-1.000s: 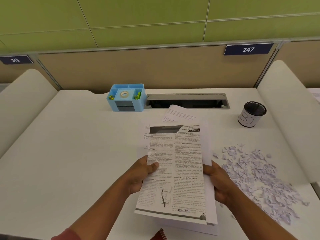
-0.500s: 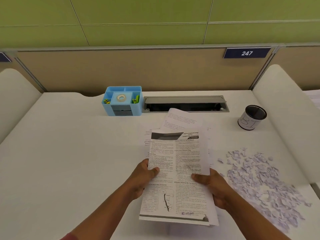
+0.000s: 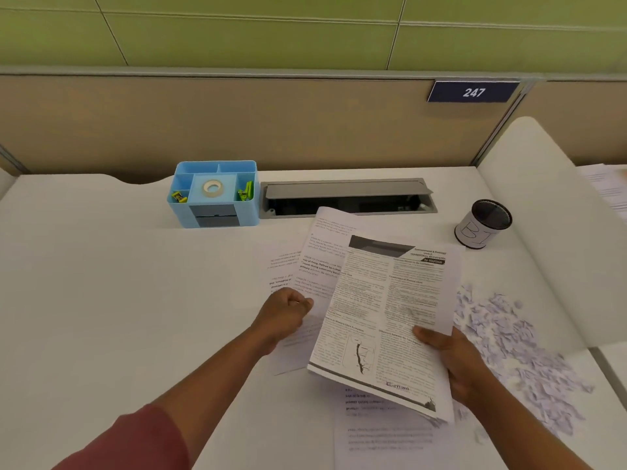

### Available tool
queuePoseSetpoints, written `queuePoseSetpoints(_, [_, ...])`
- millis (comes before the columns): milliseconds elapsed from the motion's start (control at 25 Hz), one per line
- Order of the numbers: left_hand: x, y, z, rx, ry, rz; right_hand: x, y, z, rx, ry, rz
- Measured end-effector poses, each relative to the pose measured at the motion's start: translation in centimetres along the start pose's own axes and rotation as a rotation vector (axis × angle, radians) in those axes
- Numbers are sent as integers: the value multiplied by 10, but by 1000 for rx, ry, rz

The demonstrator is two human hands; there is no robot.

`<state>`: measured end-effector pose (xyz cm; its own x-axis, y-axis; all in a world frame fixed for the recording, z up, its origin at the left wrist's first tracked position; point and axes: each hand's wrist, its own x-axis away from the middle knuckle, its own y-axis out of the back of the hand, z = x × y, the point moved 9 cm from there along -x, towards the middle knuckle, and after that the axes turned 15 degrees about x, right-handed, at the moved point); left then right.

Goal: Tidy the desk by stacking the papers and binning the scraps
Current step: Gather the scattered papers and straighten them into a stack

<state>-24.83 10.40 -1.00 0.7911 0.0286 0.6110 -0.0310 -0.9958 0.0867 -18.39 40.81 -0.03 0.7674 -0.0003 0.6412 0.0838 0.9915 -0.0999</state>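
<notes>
My right hand (image 3: 453, 362) grips the held printed sheets (image 3: 383, 300) by their right edge, tilted just above the white desk (image 3: 118, 300). My left hand (image 3: 288, 313) has its fingers closed on the edge of a loose sheet (image 3: 322, 256) lying on the desk to the left of them. Another printed sheet (image 3: 383, 435) lies under the held sheets at the front. A pile of torn paper scraps (image 3: 502, 334) spreads over the desk to the right. A small black cup labelled as a bin (image 3: 483, 223) stands at the back right, apart from the scraps.
A blue desk organiser (image 3: 213, 195) with tape and clips stands at the back, left of an open grey cable tray (image 3: 346, 196). A white curved divider (image 3: 543, 215) borders the desk on the right, with more papers (image 3: 607, 184) beyond it.
My left hand let go of the held sheets and moved left onto a loose sheet on the desk. My right hand carried the held sheets to the right and tilted them.
</notes>
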Motion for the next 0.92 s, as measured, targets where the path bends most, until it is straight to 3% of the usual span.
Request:
queuePoseSetpoints(200, [-55, -3, -38, -211, -192, -202, -35, 12, 11, 20, -9, -42])
queuePoseSetpoints(480, [-98, -25, -68, -499, -157, -342, -70, 23, 13, 34, -19, -23])
queuePoseSetpoints(720, [-109, -22, -62, -391, -72, -272, -82, 24, 18, 38, -17, -4])
queuePoseSetpoints(920, [-74, 6, -37, -147, -75, -351, -82, 18, 22, 34, -10, 27])
